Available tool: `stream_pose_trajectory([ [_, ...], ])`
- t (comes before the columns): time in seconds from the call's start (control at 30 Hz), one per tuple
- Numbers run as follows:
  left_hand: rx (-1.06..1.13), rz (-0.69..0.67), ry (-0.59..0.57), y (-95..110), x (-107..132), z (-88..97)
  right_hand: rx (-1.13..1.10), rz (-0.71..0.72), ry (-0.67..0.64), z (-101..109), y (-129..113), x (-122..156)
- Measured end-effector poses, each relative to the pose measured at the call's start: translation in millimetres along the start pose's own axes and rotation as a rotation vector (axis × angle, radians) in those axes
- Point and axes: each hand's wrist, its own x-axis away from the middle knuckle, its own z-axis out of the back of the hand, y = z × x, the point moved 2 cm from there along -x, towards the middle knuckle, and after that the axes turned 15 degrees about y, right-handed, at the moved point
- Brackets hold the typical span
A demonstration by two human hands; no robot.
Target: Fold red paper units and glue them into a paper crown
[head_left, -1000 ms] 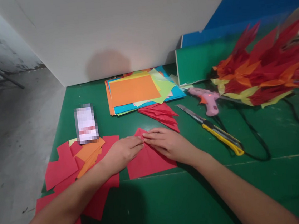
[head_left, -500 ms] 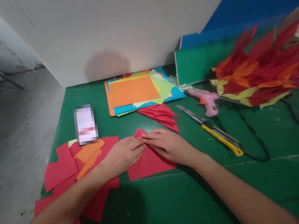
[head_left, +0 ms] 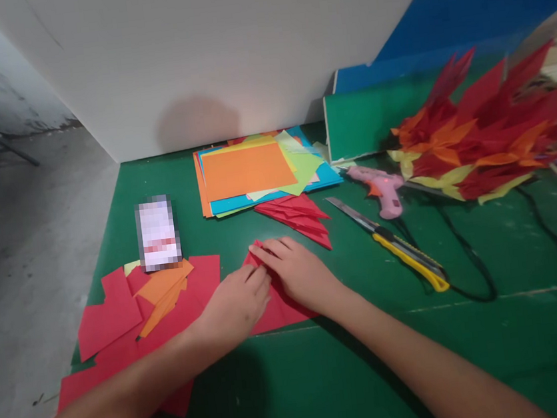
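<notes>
A sheet of red paper point(head_left: 286, 307) lies on the green table in front of me, its top corner being folded between both hands. My left hand point(head_left: 241, 302) is closed on the paper's left side, fingers bent and thumb tucked out of sight. Across from it, my right hand point(head_left: 299, 270) presses its fingers together on the fold near the top corner. Just behind them is a small pile of folded red paper points point(head_left: 299, 216). Under my left forearm, loose red paper pieces point(head_left: 108, 322) and orange scraps point(head_left: 164, 292) are spread out.
A phone point(head_left: 158, 233) with a blurred screen lies left. Coloured paper sheets point(head_left: 249, 171) are stacked at the back. To the right lie a yellow utility knife point(head_left: 409, 254) with its blade out, a pink glue gun point(head_left: 381, 187) with a cord, and a red-orange paper flame bunch point(head_left: 490, 124).
My right hand has shifted left and its fingertips now reach over the top corner of the red paper. My left hand has slid slightly downward, its fingers more curled.
</notes>
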Motion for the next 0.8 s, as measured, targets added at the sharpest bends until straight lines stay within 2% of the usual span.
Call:
stream_pose_trajectory([
  [0.1,-0.011,-0.036,-0.041,-0.6,0.5,1.9,0.08,-0.046,-0.028,-2.2,1.7,-2.6],
  [0.2,-0.005,-0.01,-0.012,-1.0,1.3,4.3,0.133,-0.052,-0.035,-3.8,5.3,-4.4],
  [0.4,0.072,0.247,0.171,-6.5,2.2,9.8,0.106,-0.016,0.016,-2.0,6.6,-2.2],
  [0.5,0.136,0.286,0.213,-11.8,3.1,12.7,0.101,0.001,0.038,-1.6,5.8,-1.1],
  [0.67,0.185,0.281,0.153,-15.3,2.0,15.4,0.113,0.023,0.054,-3.1,7.2,-0.2],
  [0.8,0.032,0.33,0.003,-0.7,1.8,11.4,0.122,0.025,0.05,-3.5,7.2,-0.2],
])
